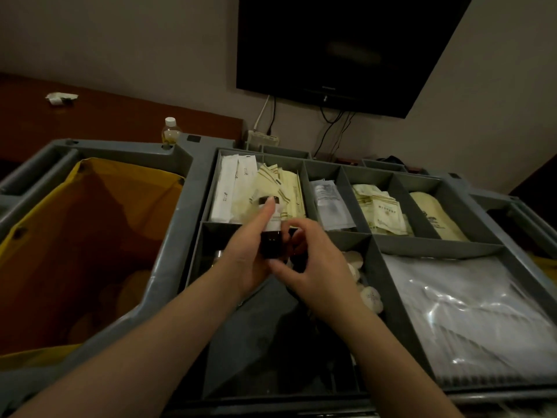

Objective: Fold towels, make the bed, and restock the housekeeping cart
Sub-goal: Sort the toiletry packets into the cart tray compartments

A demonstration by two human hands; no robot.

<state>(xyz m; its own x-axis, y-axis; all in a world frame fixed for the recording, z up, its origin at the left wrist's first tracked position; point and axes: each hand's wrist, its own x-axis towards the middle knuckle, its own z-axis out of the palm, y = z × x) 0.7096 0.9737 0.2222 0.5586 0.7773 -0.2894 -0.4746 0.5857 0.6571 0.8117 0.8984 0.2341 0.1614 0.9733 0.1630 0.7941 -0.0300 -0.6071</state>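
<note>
Forearms [144, 351] reaching over near edge of tray [373, 267]. Above tray's near-left compartment: left hand [247, 260] gripping small dark bottle [272, 239], index finger stretched along white label. Right hand [313, 260] just beside, fingers curled at bottle's side; actual hold on it cannot be told. Tray's near-right compartment: clear plastic packs [467, 312]. Far compartments: pale sachets [379, 209]. Left of tray: yellow bag [90, 236]. Beyond tray: TV [346, 46] on wall.
</note>
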